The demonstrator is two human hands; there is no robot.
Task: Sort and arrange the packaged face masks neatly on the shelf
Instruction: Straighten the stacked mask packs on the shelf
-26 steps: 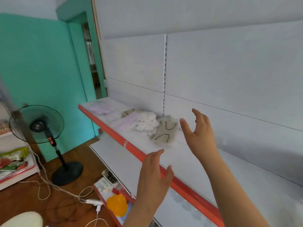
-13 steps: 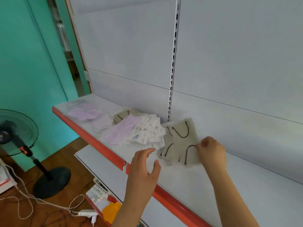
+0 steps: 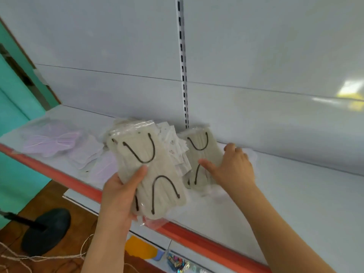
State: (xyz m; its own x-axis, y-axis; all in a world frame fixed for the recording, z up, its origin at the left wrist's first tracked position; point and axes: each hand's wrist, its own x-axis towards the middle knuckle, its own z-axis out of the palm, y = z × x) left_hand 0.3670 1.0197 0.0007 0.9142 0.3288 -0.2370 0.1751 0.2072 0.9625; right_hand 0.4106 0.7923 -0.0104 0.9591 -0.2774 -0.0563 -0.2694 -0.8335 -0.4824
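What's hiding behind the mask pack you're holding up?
Behind the beige mask pack in the left hand, white patterned mask packets poke out on the shelf. Whatever lies directly behind the pack is covered.

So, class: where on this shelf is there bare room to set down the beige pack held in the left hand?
Bare shelf lies right of the right hand, between orange edge and back panel. Left of it is crowded: beige pack, patterned packs, pink packs.
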